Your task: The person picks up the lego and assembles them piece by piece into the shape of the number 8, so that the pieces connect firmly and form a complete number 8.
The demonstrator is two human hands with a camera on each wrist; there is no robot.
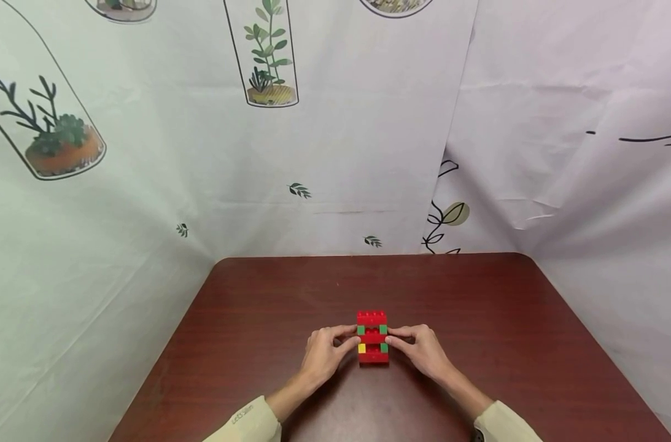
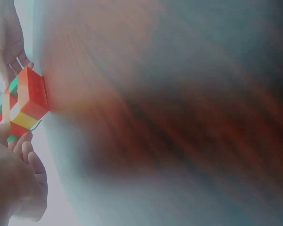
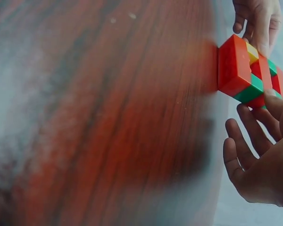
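A small tower of toy building bricks (image 1: pixel 372 339) stands upright on the table. Three long red bricks form its levels. Between the lower two sit a yellow brick (image 1: pixel 361 348) on the left and a green brick (image 1: pixel 383 348) on the right; green bricks fill both ends of the upper gap. My left hand (image 1: pixel 323 354) pinches the tower's left side between thumb and fingers. On the opposite side, my right hand (image 1: pixel 428 352) pinches it the same way, with the other fingers spread loosely below in the right wrist view. Gaps show through the middle of the tower.
The dark reddish-brown table (image 1: pixel 247 307) has rounded far corners. White cloth (image 1: pixel 357 153) printed with plants hangs behind it and along both sides. Light sleeves (image 1: pixel 252 423) cover both forearms, and a dark band shows at the right cuff.
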